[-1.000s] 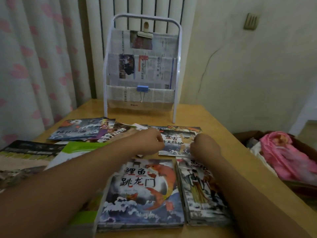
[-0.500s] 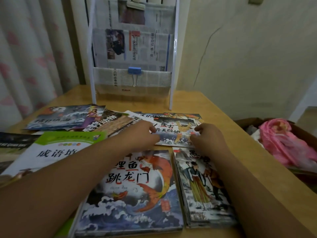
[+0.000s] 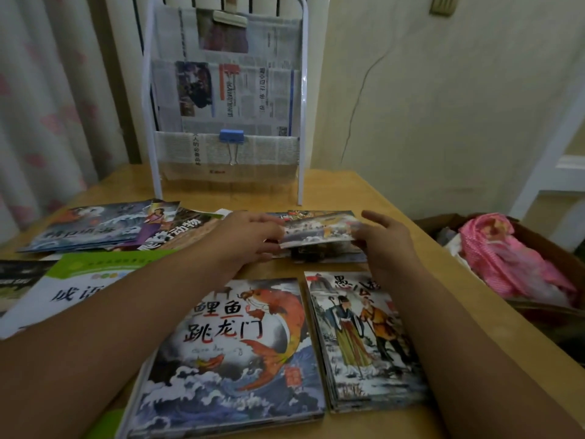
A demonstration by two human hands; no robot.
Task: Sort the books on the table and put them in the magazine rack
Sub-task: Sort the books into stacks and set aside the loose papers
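Several picture books lie on the wooden table (image 3: 392, 217). My left hand (image 3: 250, 236) pinches the left edge of a small stack of books (image 3: 319, 231) in the middle of the table, and that stack is tilted up off the books below it. My right hand (image 3: 384, 242) touches its right edge with the thumb raised and the fingers loosely bent. Near me lie a carp-cover book (image 3: 234, 353) and a stack topped by a two-figures cover (image 3: 357, 337). The white magazine rack (image 3: 302, 122), lined with newspaper, stands at the table's far edge.
More books fan out at the left: a blue wave cover (image 3: 91, 224), a green-and-white book (image 3: 79, 283) and a dark one (image 3: 19, 274). A blue binder clip (image 3: 232, 137) hangs on the rack's front pocket. A box with pink cloth (image 3: 512, 261) sits right of the table. Curtain at left.
Both hands moved from resting on the middle books to lifting a small stack by its two side edges. The camera moved closer and tilted down.
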